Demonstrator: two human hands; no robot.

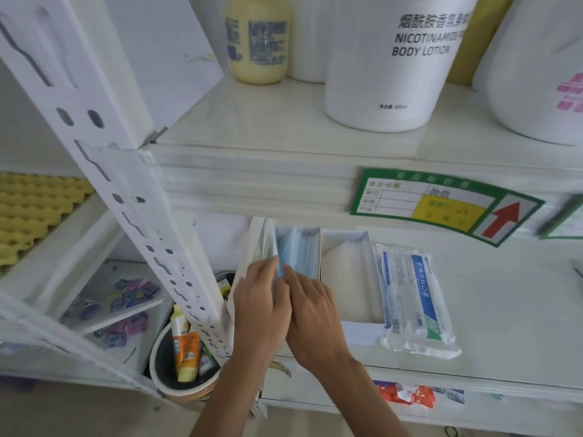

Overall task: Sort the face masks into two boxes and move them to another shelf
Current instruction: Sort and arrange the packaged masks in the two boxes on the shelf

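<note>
Two white open boxes stand side by side on the lower shelf. The left box [257,244] holds a stack of blue face masks [298,250] standing on edge. My left hand [260,304] and my right hand [310,313] press together on the near end of that stack, fingers closed around the masks. The right box [350,247] looks empty inside. A sealed clear pack of masks [413,294] with a blue label lies flat just right of the right box.
The upper shelf [252,121] carries a large white body lotion tub [391,58], another white tub [542,67] and a yellow bottle [257,39]. A white perforated post [132,197] runs diagonally at left. A round bin of tubes [184,357] sits below left.
</note>
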